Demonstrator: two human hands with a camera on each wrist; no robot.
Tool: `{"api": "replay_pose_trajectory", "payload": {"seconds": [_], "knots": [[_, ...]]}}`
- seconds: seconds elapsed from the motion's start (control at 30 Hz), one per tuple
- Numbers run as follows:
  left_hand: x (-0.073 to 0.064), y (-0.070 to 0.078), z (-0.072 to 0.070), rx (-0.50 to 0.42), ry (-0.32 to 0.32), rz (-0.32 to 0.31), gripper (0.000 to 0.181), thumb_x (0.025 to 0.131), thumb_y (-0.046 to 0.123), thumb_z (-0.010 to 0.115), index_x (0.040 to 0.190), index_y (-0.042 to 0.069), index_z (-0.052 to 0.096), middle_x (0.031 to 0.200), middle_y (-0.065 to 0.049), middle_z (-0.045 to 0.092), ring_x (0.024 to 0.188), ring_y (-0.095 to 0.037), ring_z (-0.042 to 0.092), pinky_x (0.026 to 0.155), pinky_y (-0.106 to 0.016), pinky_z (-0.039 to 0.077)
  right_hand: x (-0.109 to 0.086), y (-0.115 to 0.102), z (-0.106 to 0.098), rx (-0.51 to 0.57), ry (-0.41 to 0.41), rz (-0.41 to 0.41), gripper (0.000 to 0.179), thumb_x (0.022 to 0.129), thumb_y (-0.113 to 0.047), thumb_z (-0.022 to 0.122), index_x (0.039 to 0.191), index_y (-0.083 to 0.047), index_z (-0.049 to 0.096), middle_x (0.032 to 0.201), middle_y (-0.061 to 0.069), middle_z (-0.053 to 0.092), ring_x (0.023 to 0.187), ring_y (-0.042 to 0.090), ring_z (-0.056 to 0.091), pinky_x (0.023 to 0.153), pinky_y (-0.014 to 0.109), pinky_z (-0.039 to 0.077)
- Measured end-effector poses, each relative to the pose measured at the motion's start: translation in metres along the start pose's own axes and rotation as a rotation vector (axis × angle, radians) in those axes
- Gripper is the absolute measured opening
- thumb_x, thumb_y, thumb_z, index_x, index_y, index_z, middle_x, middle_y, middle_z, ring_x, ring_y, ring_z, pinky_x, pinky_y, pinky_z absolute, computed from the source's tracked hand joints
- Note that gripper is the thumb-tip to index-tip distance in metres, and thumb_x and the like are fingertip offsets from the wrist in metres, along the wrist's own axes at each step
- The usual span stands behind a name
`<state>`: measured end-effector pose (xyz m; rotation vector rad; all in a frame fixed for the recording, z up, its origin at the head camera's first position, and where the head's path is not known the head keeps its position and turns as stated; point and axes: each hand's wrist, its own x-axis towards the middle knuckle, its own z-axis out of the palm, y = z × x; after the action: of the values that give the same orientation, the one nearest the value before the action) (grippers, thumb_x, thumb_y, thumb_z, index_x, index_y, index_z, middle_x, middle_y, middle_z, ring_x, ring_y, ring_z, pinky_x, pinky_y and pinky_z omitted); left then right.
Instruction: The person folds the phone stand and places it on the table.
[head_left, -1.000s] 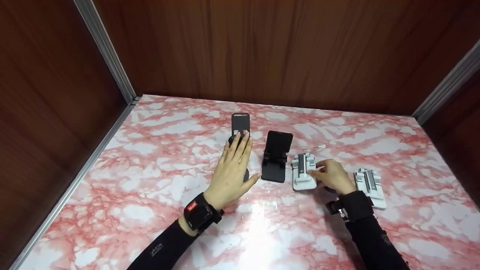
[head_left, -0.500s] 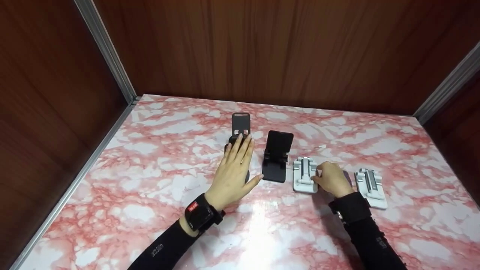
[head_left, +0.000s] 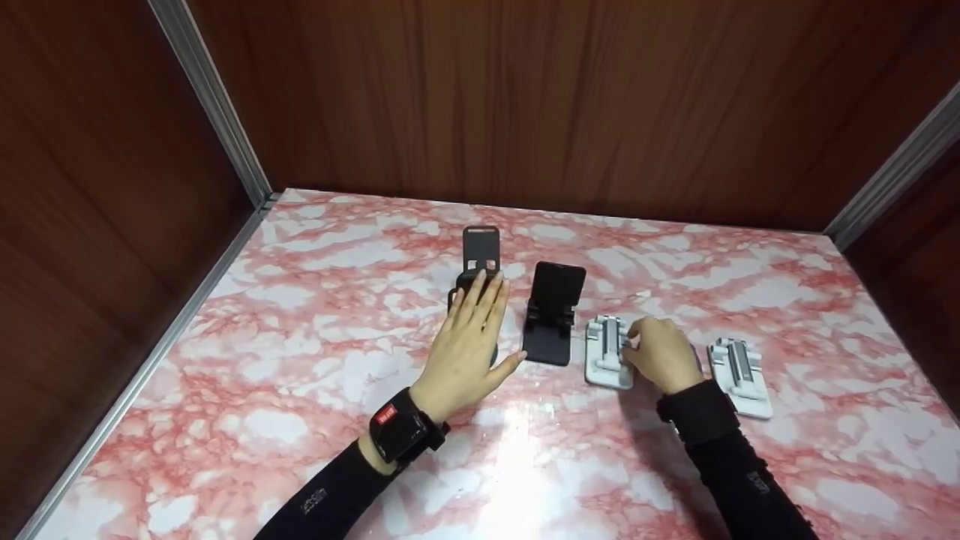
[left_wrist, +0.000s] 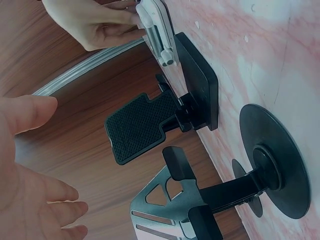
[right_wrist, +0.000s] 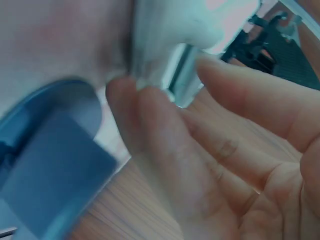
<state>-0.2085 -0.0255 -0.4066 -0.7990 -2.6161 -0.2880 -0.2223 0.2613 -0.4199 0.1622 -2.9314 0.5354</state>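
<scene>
My left hand (head_left: pixel 463 356) is held with straight fingers over a dark phone stand (head_left: pixel 481 244), hiding much of it in the head view. In the left wrist view that stand's round base (left_wrist: pixel 275 162) shows, and the hand looks apart from it. My right hand (head_left: pixel 664 356) pinches the right edge of a white folded phone stand (head_left: pixel 606 367), thumb on one side and fingers on the other. Between the hands a black phone stand (head_left: pixel 551 322) stands unfolded on a rectangular base. Beside the right hand is a blue round-based stand (right_wrist: pixel 60 160), mostly hidden in the head view.
Another white folded phone stand (head_left: pixel 742 382) lies to the right of my right hand. Everything rests on a red-and-white marbled table (head_left: pixel 300 300). A brown wood-grain panel (head_left: pixel 525 105) closes the back, with metal framing strips (head_left: pixel 217 97) at the corners.
The white folded stand has shifted slightly towards me and straightened, with my right hand moving along at its edge. My left hand has barely moved.
</scene>
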Motion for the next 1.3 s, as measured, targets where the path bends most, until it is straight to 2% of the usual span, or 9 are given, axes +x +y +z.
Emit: {"api": "replay_pose_trajectory", "payload": {"seconds": [0.1,0.3,0.47,0.6,0.73,0.97,1.13,1.3], "knots": [[0.000,0.000,0.000,-0.009,-0.006,-0.006,0.086,0.089,0.052,0.049,0.148,0.003,0.011,0.156,-0.011,0.012,0.145,-0.025,0.003,0.118,-0.047,0.015,0.001,-0.001,-0.006,0.033,0.010,-0.008,0.023,0.078,-0.011,0.067,0.093,0.007,0.065,0.072,0.019,0.067,0.066,0.031,0.063,0.061,0.045,0.051],[-0.001,0.002,0.002,-0.014,-0.034,-0.010,0.087,0.089,0.054,0.047,0.148,0.005,0.009,0.157,-0.009,0.008,0.145,-0.026,0.004,0.119,-0.045,0.012,0.008,0.006,-0.017,0.149,-0.024,-0.009,0.039,0.085,-0.017,0.064,0.113,0.009,0.059,0.099,0.029,0.065,0.088,0.040,0.064,0.079,0.051,0.052],[-0.003,0.007,0.007,-0.007,-0.063,0.002,0.085,0.089,0.053,0.049,0.148,0.005,0.012,0.157,-0.007,0.007,0.145,-0.027,0.004,0.119,-0.044,0.011,0.013,0.014,-0.017,0.229,-0.036,-0.031,0.049,0.088,-0.024,0.063,0.125,0.006,0.053,0.110,0.029,0.062,0.098,0.043,0.062,0.087,0.052,0.050],[-0.004,0.013,0.012,0.023,-0.088,0.018,0.086,0.088,0.054,0.048,0.148,0.005,0.011,0.157,-0.008,0.006,0.145,-0.026,0.001,0.119,-0.044,0.010,0.018,0.017,-0.016,0.276,-0.044,-0.040,0.049,0.090,-0.028,0.059,0.126,0.004,0.053,0.112,0.026,0.063,0.101,0.041,0.062,0.090,0.051,0.049],[-0.004,0.022,0.016,0.024,-0.131,0.039,0.089,0.088,0.055,0.047,0.149,0.005,0.005,0.157,-0.007,-0.002,0.145,-0.023,-0.005,0.119,-0.042,0.007,0.024,0.014,-0.016,0.321,-0.063,-0.036,0.048,0.093,-0.033,0.053,0.125,0.003,0.054,0.115,0.024,0.063,0.105,0.037,0.061,0.093,0.049,0.048],[-0.007,0.034,0.026,0.005,-0.152,0.078,0.090,0.087,0.054,0.050,0.149,0.006,0.006,0.157,-0.006,-0.002,0.145,-0.023,-0.003,0.119,-0.042,0.010,0.038,0.003,-0.012,0.360,-0.108,-0.054,0.051,0.094,-0.040,0.048,0.123,0.002,0.057,0.121,0.022,0.060,0.112,0.036,0.057,0.097,0.048,0.046],[-0.010,0.040,0.034,0.004,-0.164,0.107,0.088,0.088,0.055,0.048,0.149,0.006,0.008,0.157,-0.008,0.005,0.145,-0.024,-0.001,0.119,-0.042,0.011,0.046,-0.004,-0.007,0.384,-0.083,-0.080,0.043,0.093,-0.031,0.054,0.121,0.001,0.059,0.116,0.021,0.063,0.106,0.034,0.061,0.092,0.047,0.050],[-0.011,0.044,0.039,0.012,-0.177,0.135,0.087,0.088,0.055,0.048,0.149,0.006,0.009,0.157,-0.007,0.007,0.145,-0.024,-0.001,0.119,-0.041,0.013,0.054,-0.012,-0.001,0.462,-0.076,-0.107,0.038,0.090,-0.022,0.060,0.120,0.002,0.059,0.113,0.021,0.065,0.102,0.032,0.064,0.086,0.045,0.053]]}}
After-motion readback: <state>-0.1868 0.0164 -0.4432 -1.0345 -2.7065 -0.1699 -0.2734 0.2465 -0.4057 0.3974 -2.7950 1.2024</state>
